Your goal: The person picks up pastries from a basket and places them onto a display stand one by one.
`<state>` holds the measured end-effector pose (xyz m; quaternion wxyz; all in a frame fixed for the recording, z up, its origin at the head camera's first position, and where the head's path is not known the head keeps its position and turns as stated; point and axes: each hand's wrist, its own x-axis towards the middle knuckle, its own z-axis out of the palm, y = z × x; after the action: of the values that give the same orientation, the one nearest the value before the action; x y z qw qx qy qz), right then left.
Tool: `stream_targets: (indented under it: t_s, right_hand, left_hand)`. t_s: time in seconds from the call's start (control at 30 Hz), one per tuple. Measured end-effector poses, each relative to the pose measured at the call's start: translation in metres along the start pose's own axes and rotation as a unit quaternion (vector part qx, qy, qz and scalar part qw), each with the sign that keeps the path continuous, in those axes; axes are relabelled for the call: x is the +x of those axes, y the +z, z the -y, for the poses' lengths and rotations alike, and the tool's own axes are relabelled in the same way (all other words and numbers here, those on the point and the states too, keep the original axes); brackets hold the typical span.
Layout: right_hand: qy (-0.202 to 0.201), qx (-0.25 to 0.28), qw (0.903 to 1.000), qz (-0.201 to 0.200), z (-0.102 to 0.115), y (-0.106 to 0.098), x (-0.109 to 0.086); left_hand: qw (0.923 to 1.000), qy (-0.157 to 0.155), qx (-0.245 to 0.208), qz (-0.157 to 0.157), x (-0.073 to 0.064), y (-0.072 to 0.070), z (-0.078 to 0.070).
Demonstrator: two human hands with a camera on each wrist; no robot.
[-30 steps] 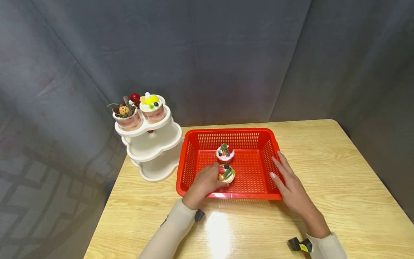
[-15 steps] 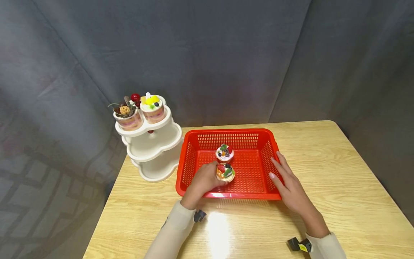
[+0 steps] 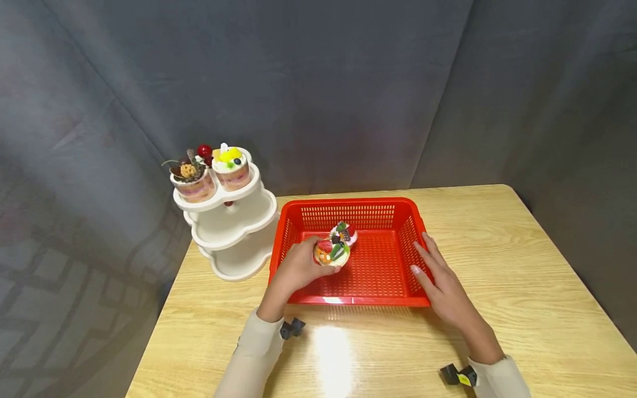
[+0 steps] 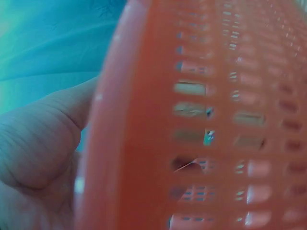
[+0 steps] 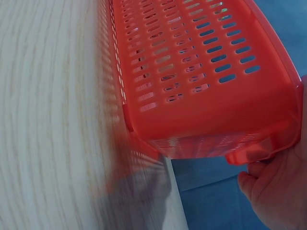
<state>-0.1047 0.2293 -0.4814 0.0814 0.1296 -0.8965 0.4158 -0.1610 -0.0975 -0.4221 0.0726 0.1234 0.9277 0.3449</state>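
My left hand (image 3: 298,264) grips a cupcake (image 3: 334,254) topped with cream, strawberry, orange and green fruit slices. In the head view this cupcake overlaps a second cupcake (image 3: 343,233) in the red basket (image 3: 350,300). My right hand (image 3: 445,287) holds the basket's right rim near the front corner, thumb on the inner side. In the right wrist view, fingertips (image 5: 247,184) curl below the rim. The left wrist view shows mostly the basket's perforated wall (image 4: 148,120), which hides the cupcake, with part of the left hand (image 4: 38,139) behind its rim.
A white three-tiered stand (image 3: 234,224) is left of the basket. Its top tier bears a chocolate-topped cake cup (image 3: 194,182), a yellow-fruit cake cup (image 3: 231,168) and a cherry-topped one (image 3: 204,150) behind. The wooden table (image 3: 502,265) meets a grey curtain (image 3: 348,99).
My left hand has raised the gripped cupcake and drawn it left, so that it now covers part of the other cupcake. The right hand keeps its place on the basket rim.
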Motion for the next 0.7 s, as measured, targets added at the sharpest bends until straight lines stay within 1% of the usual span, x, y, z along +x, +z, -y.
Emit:
stream_targets:
  t_s: [0.1, 0.33, 0.43, 0.53, 0.63, 0.7]
  right_hand:
    - [0.000, 0.000, 1.0000, 0.001, 0.000, 0.000, 0.000]
    - [0.005, -0.002, 1.0000, 0.005, 0.000, 0.000, 0.001]
    - [0.003, -0.003, 1.0000, 0.005, 0.000, 0.000, 0.001]
    - [0.002, -0.004, 1.0000, 0.007, 0.000, 0.001, 0.001]
    - [0.003, -0.006, 0.9999, 0.009, 0.000, 0.001, 0.001]
    - [0.004, -0.006, 0.9999, 0.009, 0.000, 0.001, 0.001]
  left_hand:
    - [0.9999, -0.002, 0.005, -0.012, -0.001, -0.010, 0.001]
    - [0.9989, 0.010, -0.001, -0.046, -0.002, -0.033, 0.007]
    - [0.9981, 0.020, -0.013, -0.056, -0.001, -0.045, 0.012]
    - [0.9964, 0.034, -0.024, -0.073, 0.002, -0.059, 0.020]
    - [0.9951, 0.035, -0.042, -0.083, 0.004, -0.072, 0.025]
    - [0.9946, 0.031, -0.048, -0.087, 0.004, -0.078, 0.027]
